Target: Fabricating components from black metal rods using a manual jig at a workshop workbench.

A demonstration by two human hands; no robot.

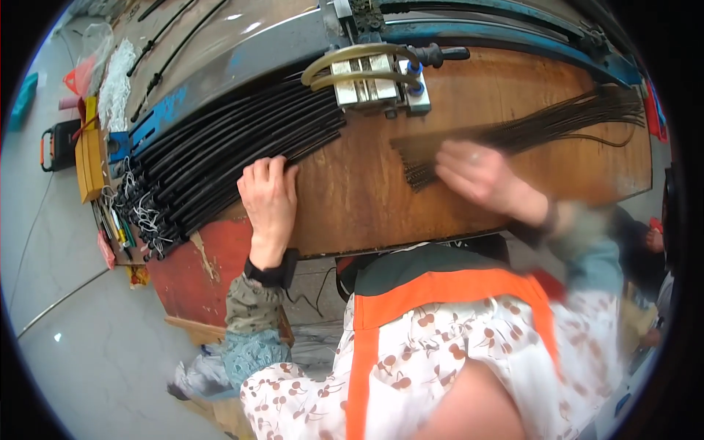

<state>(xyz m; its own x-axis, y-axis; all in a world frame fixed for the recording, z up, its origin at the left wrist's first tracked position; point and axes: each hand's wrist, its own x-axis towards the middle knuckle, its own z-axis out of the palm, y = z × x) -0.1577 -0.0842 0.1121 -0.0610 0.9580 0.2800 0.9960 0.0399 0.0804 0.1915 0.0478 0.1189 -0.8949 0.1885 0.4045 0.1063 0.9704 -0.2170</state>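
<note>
Evidently, the placing kept two batches apart on the table (367, 213). The black rods (242, 139) lay side by side on its left part, slanting up to the right, their white loops (139, 213) gathered at the lower left; lying parallel probably kept them from crossing and left the right ends within reach. The thin dark strands (543, 130) lay in a loose bundle on the right part, tighter at the left end and frayed apart toward the right, with one strand curving off on its own.

The left hand (269, 202) rested at the right ends of the nearest rods, fingers bent down over them, perhaps to steady the row; whether its grip had closed on any rod, I cannot tell. The right hand (477, 176) was blurred at the left end of the strands, likely because the ends were easiest to pick out there; its fingers were bent, but I cannot tell whether the grip held a strand. Between the batches, the clamp (367, 84) stood at the far side, apart from both hands.
</note>
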